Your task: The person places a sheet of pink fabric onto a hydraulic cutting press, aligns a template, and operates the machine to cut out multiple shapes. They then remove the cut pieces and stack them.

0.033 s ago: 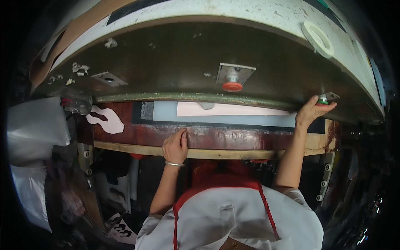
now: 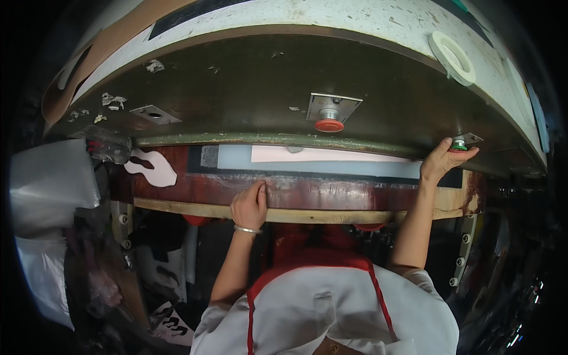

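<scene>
- Your right hand (image 2: 438, 163) is raised to the dark green machine panel (image 2: 236, 89) across from you. It is unclenched, thumb up and fingers stretched out, with the green push button (image 2: 457, 147) between thumb and fingers; you cannot tell whether the button is pressed in.
- Your left hand (image 2: 249, 206), with a silver bangle (image 2: 247, 229) at the wrist, rests at the front edge of the reddish-brown board (image 2: 331, 198). Its fingers are loosely curled; whether they grip the edge is hidden.
- A pale wooden strip (image 2: 331, 216) runs along the board's near edge, passing beside your left hand.
- Beyond your hands, on the board, lies a black mat (image 2: 197, 160). On it is a light blue sheet (image 2: 234, 160), and over that a pale pink sheet (image 2: 269, 155), partly hidden under the panel.
- A pale pink cut-out piece (image 2: 163, 174) with an opening in it lies at the board's left end, well apart from your left hand.
- A red mushroom button (image 2: 329, 125) sticks out from the panel's middle, left of the green one.
- On the speckled white top (image 2: 331, 12) above, an off-white ring (image 2: 436, 48), like a tape roll, lies at the right, partly over the edge.
- Clear plastic (image 2: 53, 177) hangs at far left.
</scene>
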`<move>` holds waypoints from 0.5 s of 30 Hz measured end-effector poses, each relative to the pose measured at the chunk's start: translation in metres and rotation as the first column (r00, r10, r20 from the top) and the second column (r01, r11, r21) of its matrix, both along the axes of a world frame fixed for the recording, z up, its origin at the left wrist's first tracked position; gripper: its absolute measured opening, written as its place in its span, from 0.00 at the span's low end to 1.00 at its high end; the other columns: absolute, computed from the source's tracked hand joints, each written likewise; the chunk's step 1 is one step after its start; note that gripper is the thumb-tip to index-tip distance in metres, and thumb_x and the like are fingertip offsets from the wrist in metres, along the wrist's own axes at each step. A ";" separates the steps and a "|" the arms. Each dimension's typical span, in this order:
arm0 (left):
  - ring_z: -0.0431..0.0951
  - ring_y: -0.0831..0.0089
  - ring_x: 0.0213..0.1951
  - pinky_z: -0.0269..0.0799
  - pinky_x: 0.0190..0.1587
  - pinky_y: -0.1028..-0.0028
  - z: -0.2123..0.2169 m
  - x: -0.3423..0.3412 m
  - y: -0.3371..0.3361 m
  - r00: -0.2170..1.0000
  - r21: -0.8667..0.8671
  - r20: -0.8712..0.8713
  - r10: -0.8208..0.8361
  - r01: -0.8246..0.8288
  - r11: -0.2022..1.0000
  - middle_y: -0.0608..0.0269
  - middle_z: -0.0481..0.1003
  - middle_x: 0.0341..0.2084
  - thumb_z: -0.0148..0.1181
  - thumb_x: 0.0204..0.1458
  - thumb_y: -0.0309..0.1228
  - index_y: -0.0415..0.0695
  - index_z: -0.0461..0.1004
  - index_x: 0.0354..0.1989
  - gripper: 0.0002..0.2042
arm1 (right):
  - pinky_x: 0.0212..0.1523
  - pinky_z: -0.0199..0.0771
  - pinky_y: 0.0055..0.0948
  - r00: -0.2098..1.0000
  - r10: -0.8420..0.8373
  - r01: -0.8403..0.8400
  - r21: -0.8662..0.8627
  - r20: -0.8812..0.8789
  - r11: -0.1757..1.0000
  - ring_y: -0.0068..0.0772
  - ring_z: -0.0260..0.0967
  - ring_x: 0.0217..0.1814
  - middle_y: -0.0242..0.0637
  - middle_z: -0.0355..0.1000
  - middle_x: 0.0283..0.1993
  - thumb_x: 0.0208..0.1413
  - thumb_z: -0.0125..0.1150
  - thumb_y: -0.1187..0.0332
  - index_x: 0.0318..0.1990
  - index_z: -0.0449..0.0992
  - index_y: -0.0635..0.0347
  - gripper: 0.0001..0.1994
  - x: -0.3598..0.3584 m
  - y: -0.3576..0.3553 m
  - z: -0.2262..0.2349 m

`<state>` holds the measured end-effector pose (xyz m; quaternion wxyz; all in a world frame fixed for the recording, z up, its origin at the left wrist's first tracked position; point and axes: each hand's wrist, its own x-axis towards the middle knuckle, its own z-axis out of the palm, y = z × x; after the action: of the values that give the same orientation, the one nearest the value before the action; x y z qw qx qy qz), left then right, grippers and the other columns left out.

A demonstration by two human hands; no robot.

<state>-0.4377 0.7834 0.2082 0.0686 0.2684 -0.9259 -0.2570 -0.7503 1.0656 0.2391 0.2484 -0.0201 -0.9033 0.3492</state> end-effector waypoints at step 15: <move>0.70 0.58 0.19 0.63 0.27 0.62 -0.006 0.020 0.001 0.998 -0.018 -0.054 0.029 -0.030 0.999 0.60 0.69 0.13 0.61 0.48 0.32 0.45 0.75 0.22 0.07 | 0.29 0.69 0.33 0.711 0.509 -0.497 -0.166 0.484 0.852 0.42 0.69 0.25 0.45 0.71 0.24 0.50 0.62 0.73 0.28 0.78 0.65 0.04 0.197 0.040 -0.016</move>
<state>-0.4175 0.7846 0.2022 0.0997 0.2746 -0.9219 -0.2544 -0.5532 1.1054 0.2235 -0.1049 0.1315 -0.9027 0.3960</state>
